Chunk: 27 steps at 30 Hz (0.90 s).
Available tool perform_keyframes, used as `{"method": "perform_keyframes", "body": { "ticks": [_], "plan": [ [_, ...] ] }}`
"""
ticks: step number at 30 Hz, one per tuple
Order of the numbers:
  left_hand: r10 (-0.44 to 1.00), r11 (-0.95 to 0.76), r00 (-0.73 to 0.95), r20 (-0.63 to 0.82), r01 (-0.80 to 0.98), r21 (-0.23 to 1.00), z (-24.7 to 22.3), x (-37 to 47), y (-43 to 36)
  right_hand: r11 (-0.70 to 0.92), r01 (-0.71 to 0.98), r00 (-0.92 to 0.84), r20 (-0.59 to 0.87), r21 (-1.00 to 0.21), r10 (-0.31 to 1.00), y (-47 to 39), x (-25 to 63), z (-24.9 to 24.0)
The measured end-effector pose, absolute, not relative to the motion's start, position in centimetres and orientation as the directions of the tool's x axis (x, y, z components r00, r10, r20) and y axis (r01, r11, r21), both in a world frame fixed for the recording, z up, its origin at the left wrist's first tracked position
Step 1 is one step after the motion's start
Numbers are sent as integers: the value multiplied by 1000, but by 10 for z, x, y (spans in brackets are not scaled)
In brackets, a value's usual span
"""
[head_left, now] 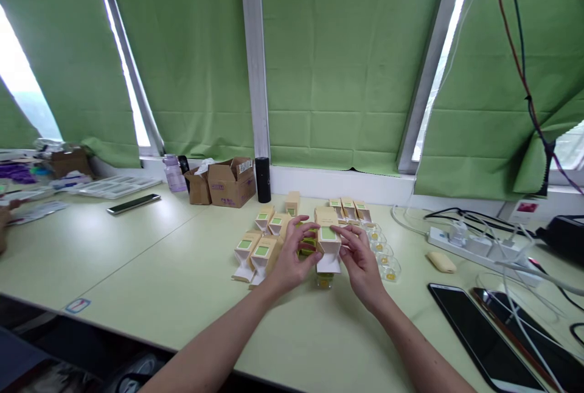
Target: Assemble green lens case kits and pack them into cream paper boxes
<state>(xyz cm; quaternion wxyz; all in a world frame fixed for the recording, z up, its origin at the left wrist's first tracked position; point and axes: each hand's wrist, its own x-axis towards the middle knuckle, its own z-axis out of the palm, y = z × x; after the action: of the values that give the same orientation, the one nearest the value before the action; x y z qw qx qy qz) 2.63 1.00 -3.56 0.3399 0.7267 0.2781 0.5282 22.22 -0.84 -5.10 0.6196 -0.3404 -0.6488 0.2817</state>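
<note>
Between my two hands is a small cream cardboard box (326, 218) with a green label and its white end flap open toward me. My left hand (294, 254) is closed on its left side with fingertips and thumb. On the right side, my right hand (359, 256) pinches it with thumb and fingers. Just below the flap shows a small clear container (324, 281) with something yellow-green inside. Green pieces (308, 241) are partly hidden behind my left fingers. Several similar open boxes (263, 252) stand left of my left hand. Clear cups with yellow centres (384, 259) line up beyond my right hand.
More cream boxes (347, 209) stand at the back. Brown cartons (232, 183), a black cylinder (263, 180) and a purple bottle (174, 173) are near the wall. At right lie a power strip (479, 247) with cables, a cream oval object (441, 262) and a tablet (479, 332).
</note>
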Motion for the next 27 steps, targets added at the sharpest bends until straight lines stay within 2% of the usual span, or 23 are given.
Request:
{"method": "perform_keyframes", "body": {
  "ticks": [12, 27],
  "plan": [
    [800, -586, 159, 579, -2, 811, -35, 31, 14, 600, 55, -36, 599, -798, 800, -10, 220, -51],
    [806, -574, 156, 570, -24, 818, -40, 31, 19, 597, 55, -42, 596, -800, 802, -13, 218, -49]
  ]
}}
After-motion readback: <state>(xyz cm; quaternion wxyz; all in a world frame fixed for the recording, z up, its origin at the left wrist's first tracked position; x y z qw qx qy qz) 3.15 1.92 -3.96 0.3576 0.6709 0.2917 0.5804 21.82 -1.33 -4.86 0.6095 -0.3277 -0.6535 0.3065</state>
